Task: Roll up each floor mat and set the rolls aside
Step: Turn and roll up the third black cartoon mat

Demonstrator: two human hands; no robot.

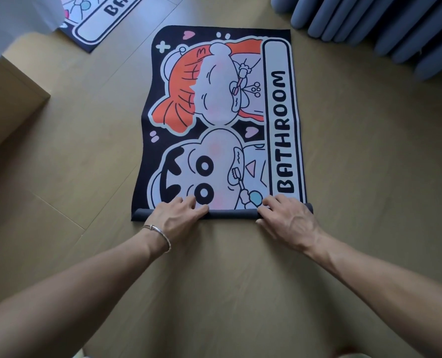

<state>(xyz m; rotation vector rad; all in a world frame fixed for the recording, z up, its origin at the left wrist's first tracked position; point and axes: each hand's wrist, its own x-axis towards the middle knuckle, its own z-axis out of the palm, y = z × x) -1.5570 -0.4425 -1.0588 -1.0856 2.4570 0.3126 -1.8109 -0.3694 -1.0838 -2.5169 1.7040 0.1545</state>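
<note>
A dark floor mat (pixel 219 120) with cartoon figures and the word BATHROOM lies flat on the wooden floor in front of me. Its near edge is turned into a thin dark roll (pixel 232 215). My left hand (pixel 176 218) grips the roll left of its middle, fingers curled over the top. My right hand (pixel 289 218) grips it near the right end, thumb tucked under the near side. A second mat (pixel 103 19) with the same print lies flat at the top left, partly out of view.
A light wooden box or furniture edge (pixel 15 83) stands at the left, with white fabric (pixel 13 19) above it. Blue-grey curtain folds (pixel 385 29) reach the floor at the top right. Bare wooden floor (pixel 369 164) surrounds the mat.
</note>
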